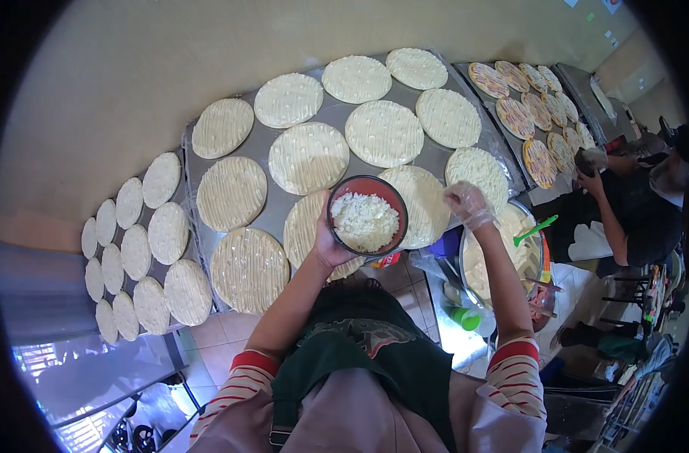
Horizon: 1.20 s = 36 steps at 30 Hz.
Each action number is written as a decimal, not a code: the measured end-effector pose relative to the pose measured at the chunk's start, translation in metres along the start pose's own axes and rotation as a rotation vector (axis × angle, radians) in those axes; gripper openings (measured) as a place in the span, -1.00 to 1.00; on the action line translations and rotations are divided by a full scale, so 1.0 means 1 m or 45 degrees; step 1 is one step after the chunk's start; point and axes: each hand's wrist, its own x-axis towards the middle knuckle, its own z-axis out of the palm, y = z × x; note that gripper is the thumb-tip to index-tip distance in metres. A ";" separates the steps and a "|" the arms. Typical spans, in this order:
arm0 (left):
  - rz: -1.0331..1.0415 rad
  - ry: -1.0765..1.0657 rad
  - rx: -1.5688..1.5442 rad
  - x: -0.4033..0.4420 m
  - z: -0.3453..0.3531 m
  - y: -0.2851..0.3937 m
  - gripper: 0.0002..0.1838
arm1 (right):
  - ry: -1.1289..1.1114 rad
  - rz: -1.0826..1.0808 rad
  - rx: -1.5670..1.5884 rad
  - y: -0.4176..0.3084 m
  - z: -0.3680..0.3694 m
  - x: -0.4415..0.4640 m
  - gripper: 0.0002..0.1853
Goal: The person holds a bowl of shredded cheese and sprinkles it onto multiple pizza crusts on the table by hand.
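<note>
My left hand (328,240) is wrapped round the side of a round bowl (393,198), dark outside and reddish inside, which holds white crumbly topping (366,221). To its right, my right hand (468,204), in a clear plastic glove, hovers at the lower left edge of a round flat base (477,175) scattered with white crumbs. Its fingers are bunched together; what they hold, if anything, is too small to tell. Below the bowl and to its left lie round bases with cream stripes (249,270). Another striped base (416,205) sits between the bowl and my right hand.
A large bowl of pale cream (497,257) with a green spatula (536,231) stands below my right hand, beside a green cup (465,318). More bases (187,293) cover the left table. At right, a person in dark clothes (633,204) works by topped rounds (539,162).
</note>
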 end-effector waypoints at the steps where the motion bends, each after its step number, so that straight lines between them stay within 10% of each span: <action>1: -0.013 0.020 0.024 0.001 0.000 -0.001 -0.17 | 0.058 0.094 0.168 -0.016 -0.008 0.004 -0.77; 5: -0.064 0.025 0.123 0.010 0.001 -0.010 -0.12 | -0.324 -0.332 0.723 -0.120 -0.032 0.013 -0.68; 7: -0.074 0.037 0.161 0.013 0.006 -0.015 -0.13 | -0.141 -0.760 0.359 -0.147 -0.003 0.014 -0.59; 15: -0.072 0.003 0.071 0.011 0.006 -0.016 -0.17 | -0.562 -0.562 -0.140 -0.138 0.025 0.029 -0.74; 19: -0.066 -0.019 0.055 0.013 0.007 -0.012 -0.16 | -0.479 -0.337 0.903 -0.123 0.004 0.035 -0.74; 21: -0.057 -0.005 0.066 0.014 0.005 -0.010 -0.15 | -0.647 0.409 1.834 -0.124 -0.011 0.031 -0.74; 22: -0.074 -0.015 0.032 0.013 0.003 -0.009 -0.14 | -0.627 0.360 1.903 -0.119 -0.013 0.032 -0.70; 27: 0.037 0.000 0.018 0.002 -0.006 -0.001 -0.12 | -0.445 0.435 1.513 -0.078 -0.023 0.032 -0.77; 32: 0.204 -0.010 -0.041 -0.017 -0.004 0.019 -0.14 | -0.465 -0.032 0.107 -0.018 0.014 0.038 -0.83; 36: 0.285 -0.002 -0.056 -0.026 0.004 0.026 -0.18 | -0.499 0.000 0.184 -0.024 0.030 0.041 -0.79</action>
